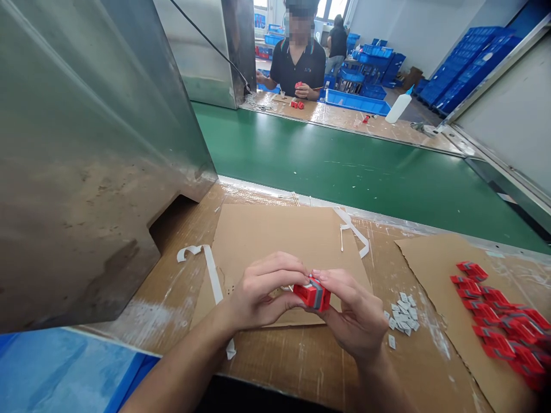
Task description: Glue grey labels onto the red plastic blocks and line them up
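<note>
Between my two hands is a small red plastic part (305, 293) with a grey band (319, 295) across it. My left hand (269, 289) grips it from the left with thumb and fingers. From the right, my right hand (353, 307) pinches the same part, fingertips on top near the grey band. Both hands hold it just above a cardboard sheet (267, 229) on the bench. To the right of my right hand lies a loose pile of small grey-white pieces (403, 314). Farther right, several similar red parts (495, 315) sit on another cardboard piece (424, 258).
A metal housing (94, 172) stands at the left. Beyond the bench runs a green conveyor belt (344, 160). White tape strips (212, 275) and a cotton swab (342, 238) lie by the cardboard. Across the belt sits a co-worker (299, 63); a white bottle (399, 108) stands there.
</note>
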The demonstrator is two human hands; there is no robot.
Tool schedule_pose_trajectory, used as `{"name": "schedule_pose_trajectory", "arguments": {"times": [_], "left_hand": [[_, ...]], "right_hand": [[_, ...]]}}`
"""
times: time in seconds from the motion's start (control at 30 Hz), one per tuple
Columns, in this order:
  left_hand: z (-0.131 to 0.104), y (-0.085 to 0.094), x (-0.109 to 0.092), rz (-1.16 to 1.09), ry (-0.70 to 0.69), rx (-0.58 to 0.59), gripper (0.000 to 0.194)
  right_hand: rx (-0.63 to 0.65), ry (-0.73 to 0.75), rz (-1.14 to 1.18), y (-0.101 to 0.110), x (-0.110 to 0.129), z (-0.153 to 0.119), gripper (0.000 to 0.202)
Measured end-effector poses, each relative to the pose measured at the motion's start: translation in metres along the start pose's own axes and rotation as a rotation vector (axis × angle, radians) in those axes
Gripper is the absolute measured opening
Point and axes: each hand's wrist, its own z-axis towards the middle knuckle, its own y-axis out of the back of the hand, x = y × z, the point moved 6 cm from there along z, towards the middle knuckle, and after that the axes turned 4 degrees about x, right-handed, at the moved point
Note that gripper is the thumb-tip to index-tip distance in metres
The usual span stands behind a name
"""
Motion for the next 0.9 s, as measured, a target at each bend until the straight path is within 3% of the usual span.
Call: {"name": "schedule_pose_trajectory", "arguments": {"times": [0.3, 0.53, 0.67, 0.9], "left_hand": [[0.002, 0.0, 0.003, -0.17, 0.084, 0.007, 0.022], [-0.001, -0.005, 0.001, -0.146, 0.077, 0.045, 0.019], [0.001, -0.003, -0.004, -0.105, 0.061, -0.007, 0.018], [0.001, 0.005, -0.004, -0.224, 0.125, -0.109, 0.025]], "right_hand": [[0.035, -0.049, 0.066, 0.0, -0.001, 0.002, 0.054], [0.046, -0.126, 0.125, -0.001, -0.005, 0.0, 0.057], [0.033, -0.129, 0.123, 0.0, -0.004, 0.002, 0.058], [0.005, -0.128, 0.063, -0.004, -0.003, 0.002, 0.05]]}}
